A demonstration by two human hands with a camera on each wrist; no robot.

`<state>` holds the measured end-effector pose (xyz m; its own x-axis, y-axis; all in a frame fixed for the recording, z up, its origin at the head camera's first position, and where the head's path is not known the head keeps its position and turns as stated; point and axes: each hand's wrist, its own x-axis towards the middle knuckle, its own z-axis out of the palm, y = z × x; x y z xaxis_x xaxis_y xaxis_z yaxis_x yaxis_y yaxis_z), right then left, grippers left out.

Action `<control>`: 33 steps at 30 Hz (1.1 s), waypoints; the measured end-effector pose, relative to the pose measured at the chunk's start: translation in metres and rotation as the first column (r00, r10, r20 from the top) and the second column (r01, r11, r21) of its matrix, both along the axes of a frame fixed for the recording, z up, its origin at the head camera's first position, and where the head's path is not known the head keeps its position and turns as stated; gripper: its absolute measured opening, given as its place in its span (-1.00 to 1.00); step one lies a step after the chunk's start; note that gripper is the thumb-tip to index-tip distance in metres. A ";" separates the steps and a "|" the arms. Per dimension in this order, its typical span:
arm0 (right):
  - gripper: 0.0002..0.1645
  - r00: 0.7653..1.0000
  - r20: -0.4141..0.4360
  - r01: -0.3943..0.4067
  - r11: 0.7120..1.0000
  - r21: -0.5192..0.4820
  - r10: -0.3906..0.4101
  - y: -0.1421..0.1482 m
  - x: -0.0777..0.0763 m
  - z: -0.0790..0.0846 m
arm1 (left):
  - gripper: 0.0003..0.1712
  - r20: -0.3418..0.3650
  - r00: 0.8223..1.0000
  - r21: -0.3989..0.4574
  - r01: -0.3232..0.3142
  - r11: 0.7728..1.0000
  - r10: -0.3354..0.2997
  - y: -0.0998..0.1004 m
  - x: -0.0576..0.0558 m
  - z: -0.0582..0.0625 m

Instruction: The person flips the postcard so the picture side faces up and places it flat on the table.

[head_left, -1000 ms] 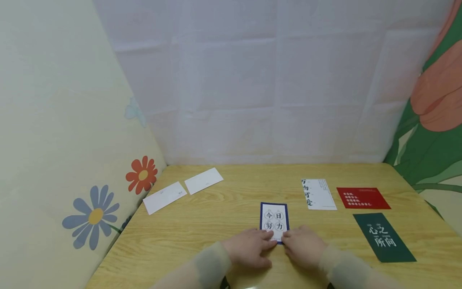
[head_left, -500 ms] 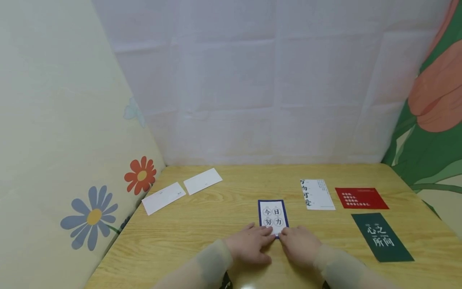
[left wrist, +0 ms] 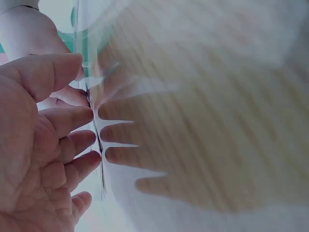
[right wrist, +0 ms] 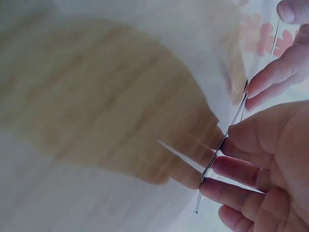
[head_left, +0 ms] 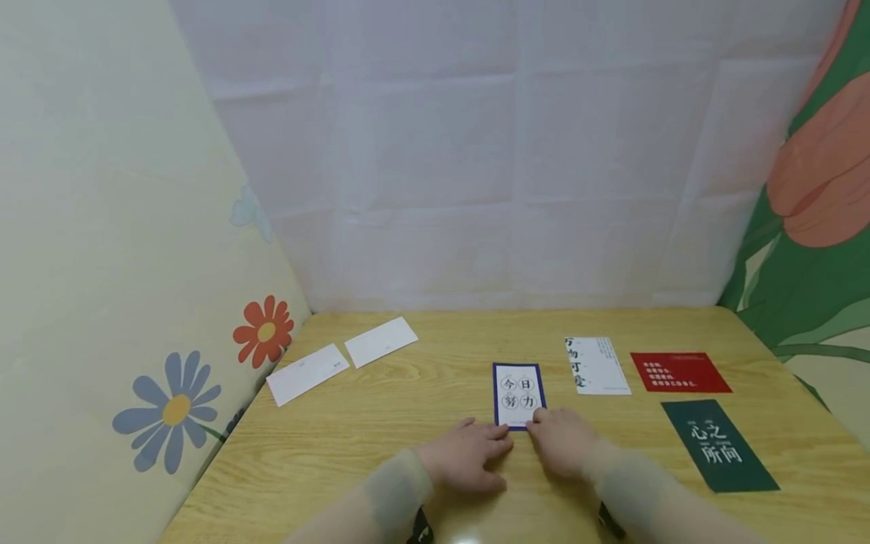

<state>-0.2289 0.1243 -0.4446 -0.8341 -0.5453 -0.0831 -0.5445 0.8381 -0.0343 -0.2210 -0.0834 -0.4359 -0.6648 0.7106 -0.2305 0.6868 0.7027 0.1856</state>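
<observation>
A white card with a blue border and black characters [head_left: 518,393] lies in the middle of the wooden table [head_left: 408,400]. My right hand [head_left: 563,442] touches its lower right corner with the fingertips. Just at the card's near left edge are the fingertips of my left hand [head_left: 464,455], the fingers spread and fairly straight. In the left wrist view, the fingers of my left hand [left wrist: 48,145] reach the tabletop, which mirrors them. The right wrist view has my right hand [right wrist: 270,164] with its fingertips down along a thin edge seen nearly side-on.
Two white cards, one nearer [head_left: 308,374] and one farther [head_left: 381,341], lie at the back left. On the right are a white card with green characters [head_left: 600,366], a red card [head_left: 682,372] and a dark green card [head_left: 720,446]. A white cloth [head_left: 435,189] hangs behind.
The blue-bordered card has slid away from me toward the back of the table. My right hand moved forward with it; the left fingertips, earlier on the card, are now at its near edge.
</observation>
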 end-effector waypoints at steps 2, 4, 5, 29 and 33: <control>-0.65 0.999 0.030 0.022 1.000 0.002 -0.022 0.000 -0.004 0.000 | -0.27 -0.011 1.000 0.027 -0.013 1.000 0.013 -0.003 -0.002 0.000; -0.63 0.998 0.058 0.040 0.999 0.010 -0.040 0.001 -0.008 0.001 | -0.29 -0.024 0.999 0.052 -0.028 0.998 0.029 -0.007 -0.005 -0.002; -0.62 0.996 0.073 0.052 0.999 0.012 -0.053 0.001 -0.011 0.001 | -0.30 -0.029 0.999 0.063 -0.040 0.997 0.042 -0.010 -0.007 -0.003; -0.53 0.977 0.140 0.166 0.986 -0.008 -0.163 0.014 -0.049 0.000 | -0.33 0.003 0.818 0.269 -0.555 0.787 0.575 -0.146 -0.052 -0.004; -0.51 0.978 0.135 0.158 0.987 0.004 -0.157 0.015 -0.051 0.003 | -0.30 -0.003 0.757 0.266 -0.629 0.731 0.653 -0.169 -0.054 -0.006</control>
<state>-0.2804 0.1389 -0.4421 -0.8912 -0.4086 -0.1970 -0.3954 0.9126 -0.1042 -0.2748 -0.2519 -0.4419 -0.9909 0.1312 -0.0314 0.1109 0.9248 0.3638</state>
